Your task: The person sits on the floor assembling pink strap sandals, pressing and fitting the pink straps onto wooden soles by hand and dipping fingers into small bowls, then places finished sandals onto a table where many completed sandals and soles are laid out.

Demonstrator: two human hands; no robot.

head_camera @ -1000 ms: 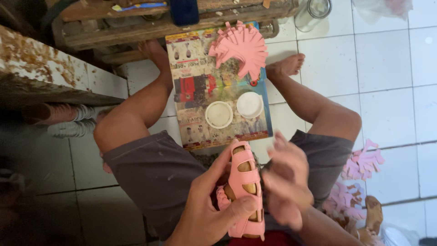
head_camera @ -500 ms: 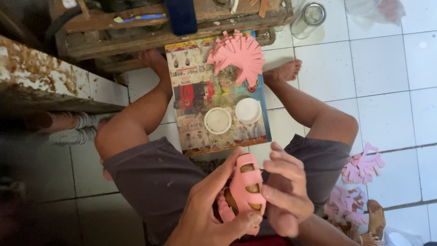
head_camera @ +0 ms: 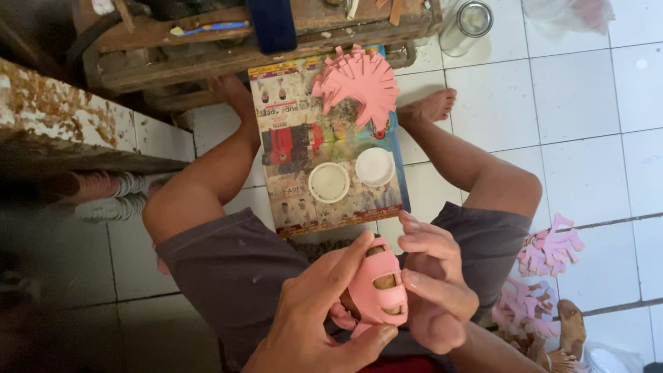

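Both hands clamped on pink sandal upper [head_camera: 378,290] on a last: left hand [head_camera: 314,324] grips its side, right hand [head_camera: 431,293] pinches right edge; pink cutouts [head_camera: 359,83] far on printed board [head_camera: 290,148].

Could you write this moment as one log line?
left hand: grips pink sandal upper | right hand: presses its side | nearby: two white tubs, pink cutouts

The left hand [head_camera: 311,324] covers one side of the pink sandal [head_camera: 376,290], and the right hand [head_camera: 431,290] covers the other side, so its full shape cannot be seen. What fills the sandal is too dark to tell. The glass jar [head_camera: 466,17] and the plastic bag [head_camera: 566,14] are cut off by the top edge. The brown sandals [head_camera: 563,338] are cut by the bottom edge.
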